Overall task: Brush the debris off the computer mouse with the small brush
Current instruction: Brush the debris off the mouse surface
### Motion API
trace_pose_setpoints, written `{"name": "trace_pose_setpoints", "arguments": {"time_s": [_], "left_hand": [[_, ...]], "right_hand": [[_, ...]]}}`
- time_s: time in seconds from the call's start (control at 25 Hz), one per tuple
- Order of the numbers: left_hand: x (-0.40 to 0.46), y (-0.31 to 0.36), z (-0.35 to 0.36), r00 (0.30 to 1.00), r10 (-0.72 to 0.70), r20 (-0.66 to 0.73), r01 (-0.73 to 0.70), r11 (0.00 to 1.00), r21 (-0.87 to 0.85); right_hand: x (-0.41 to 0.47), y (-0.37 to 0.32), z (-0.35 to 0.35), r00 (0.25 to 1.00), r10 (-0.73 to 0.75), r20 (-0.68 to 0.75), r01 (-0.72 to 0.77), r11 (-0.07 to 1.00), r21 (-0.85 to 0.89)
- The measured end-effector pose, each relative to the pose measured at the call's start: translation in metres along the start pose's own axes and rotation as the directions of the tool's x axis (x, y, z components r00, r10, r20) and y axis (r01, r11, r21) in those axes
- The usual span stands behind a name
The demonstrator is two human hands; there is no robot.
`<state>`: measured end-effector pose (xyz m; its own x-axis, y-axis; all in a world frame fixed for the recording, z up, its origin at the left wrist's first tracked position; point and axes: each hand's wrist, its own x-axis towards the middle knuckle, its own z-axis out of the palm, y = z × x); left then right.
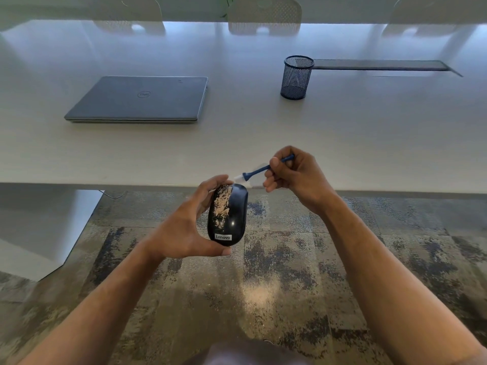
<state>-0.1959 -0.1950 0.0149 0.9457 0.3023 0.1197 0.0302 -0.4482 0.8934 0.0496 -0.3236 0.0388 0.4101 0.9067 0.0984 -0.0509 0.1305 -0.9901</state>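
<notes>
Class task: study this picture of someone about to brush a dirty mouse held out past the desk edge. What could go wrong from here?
1. The left hand holds the glossy black computer mouse in mid-air over the floor; brushing pressure might knock it loose.
2. The tan debris would likely fall onto the patterned carpet, not the white table.
3. The right hand pinches the small blue-handled brush far from its bristles, so control may be poor.

The Lenovo mouse (228, 216) is showing glossy black plastic, its nine-o'clock half carrying rough tan debris (222, 206). At one o'clock, the pen cup (295, 77) is showing dark metal mesh. The surface (237, 133) is looking matt and pale, the laptop (139, 99) lid matt grey.
</notes>
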Motion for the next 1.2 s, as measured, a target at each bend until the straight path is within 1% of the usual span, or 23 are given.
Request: {"name": "trace_pose_setpoints", "arguments": {"time_s": [0.12, 0.28, 0.36, 0.44, 0.56, 0.64, 0.76, 0.84, 0.96, 1.2], "left_hand": [[0.000, 0.001, -0.002, 1.000, 0.005, -0.014, -0.005, 1.000, -0.017], [-0.003, -0.001, -0.005, 1.000, -0.003, -0.029, 0.003, 1.000, -0.014], [-0.003, -0.001, -0.004, 1.000, -0.014, -0.023, 0.013, 1.000, -0.015], [-0.002, -0.002, -0.003, 1.000, -0.017, -0.016, 0.017, 1.000, -0.017], [0.001, -0.001, -0.003, 1.000, -0.019, -0.018, 0.019, 1.000, -0.019], [0.002, 0.000, -0.004, 0.999, -0.015, -0.031, 0.015, 1.000, -0.019], [0.001, -0.001, -0.006, 0.999, -0.016, -0.040, 0.015, 1.000, -0.016], [0.000, -0.002, -0.006, 0.999, -0.014, -0.043, 0.013, 1.000, -0.016], [0.002, -0.001, -0.006, 0.999, -0.011, -0.040, 0.011, 1.000, -0.014], [0.001, -0.002, -0.007, 0.998, -0.011, -0.057, 0.012, 1.000, 0.012]], "right_hand": [[0.002, 0.004, 0.000, 0.999, 0.005, 0.051, -0.008, 0.999, 0.045], [-0.006, 0.011, -0.008, 0.995, 0.029, 0.096, -0.035, 0.997, 0.063], [-0.009, 0.011, -0.012, 0.996, 0.028, 0.079, -0.036, 0.993, 0.111], [-0.006, 0.009, -0.011, 0.999, 0.016, 0.030, -0.020, 0.989, 0.148], [-0.001, 0.010, -0.002, 1.000, 0.013, -0.008, -0.011, 0.991, 0.134], [-0.002, 0.012, -0.002, 0.999, 0.030, 0.015, -0.031, 0.991, 0.127], [-0.008, 0.009, -0.011, 0.997, 0.057, 0.061, -0.067, 0.983, 0.174], [-0.007, 0.007, -0.012, 0.999, 0.044, 0.013, -0.045, 0.980, 0.195], [-0.001, 0.008, -0.001, 0.999, 0.026, -0.039, -0.019, 0.985, 0.170], [-0.008, 0.017, -0.003, 0.997, 0.064, 0.041, -0.072, 0.973, 0.218]]}}
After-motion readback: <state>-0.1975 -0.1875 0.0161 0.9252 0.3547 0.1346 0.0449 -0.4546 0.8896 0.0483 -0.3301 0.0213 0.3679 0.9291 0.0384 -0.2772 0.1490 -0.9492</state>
